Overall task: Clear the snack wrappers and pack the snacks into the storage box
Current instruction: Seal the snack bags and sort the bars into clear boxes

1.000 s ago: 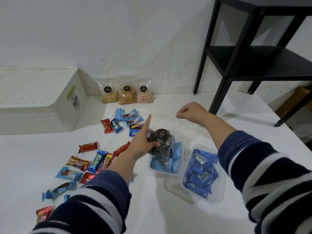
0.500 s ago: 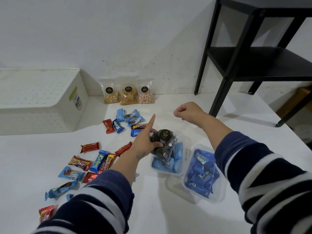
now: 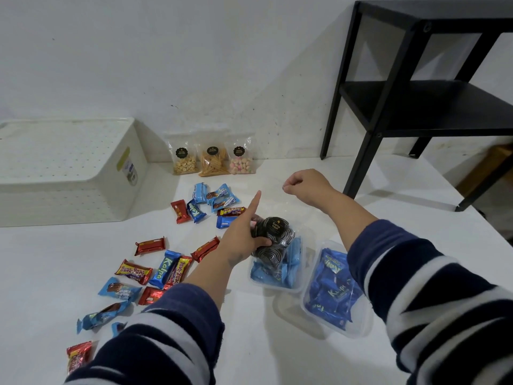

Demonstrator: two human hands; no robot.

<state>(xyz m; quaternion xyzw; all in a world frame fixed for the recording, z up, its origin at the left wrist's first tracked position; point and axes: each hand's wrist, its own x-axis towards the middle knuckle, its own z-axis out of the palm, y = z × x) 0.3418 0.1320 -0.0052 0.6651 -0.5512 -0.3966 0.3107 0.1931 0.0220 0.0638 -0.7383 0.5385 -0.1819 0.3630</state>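
Observation:
My left hand [image 3: 241, 237] grips a clear bag of dark spiral cookies [image 3: 274, 237] from the left, its index finger sticking straight out. The bag sits on top of light blue snacks in a clear tub [image 3: 277, 284]. My right hand [image 3: 305, 187] is curled above and behind the bag and seems to pinch the bag's clear top edge. A second clear tub [image 3: 337, 323] to the right is full of dark blue snack packs. Several wrapped snacks [image 3: 163, 269] lie loose on the white table to the left. The white perforated storage box [image 3: 69, 173] stands at the far left.
Three clear bags of nuts, sticks and pink sweets [image 3: 213, 161] lean against the wall. A black shelf unit [image 3: 402, 107] stands on the table's right side. A clear lid [image 3: 291, 312] lies between the two tubs. More snacks [image 3: 213, 204] lie near the wall.
My right hand has drifted slightly left. My left hand keeps its grip on the cookie bag over the tub.

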